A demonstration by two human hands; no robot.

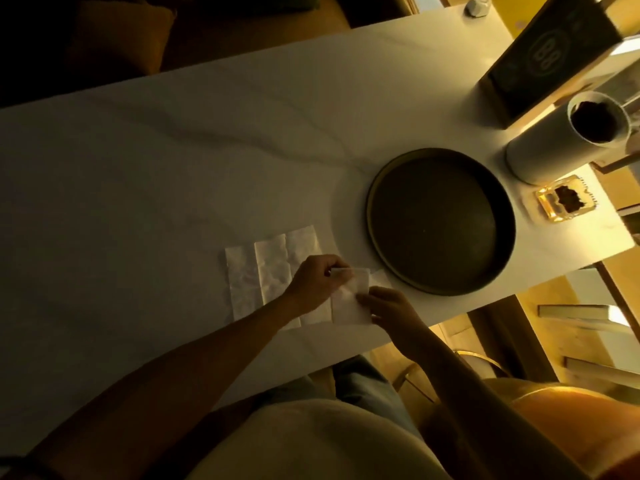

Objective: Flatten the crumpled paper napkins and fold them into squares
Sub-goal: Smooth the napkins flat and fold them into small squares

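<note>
Small white folded paper napkin (349, 296), near table's (173, 168) front edge: pinched between left hand (317, 280) and right hand (386, 306), long axis running front-to-back.

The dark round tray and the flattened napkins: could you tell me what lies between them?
In the head view, both hands, left hand and right hand, hold a folded napkin between the flattened napkins and tray.

We can read one mark only: a pale "88" set inside a round emblem on the dark box (550, 53) standing at the far right of the counter (207, 140). Smaller lettering around the emblem is too blurred for us to read.
</note>
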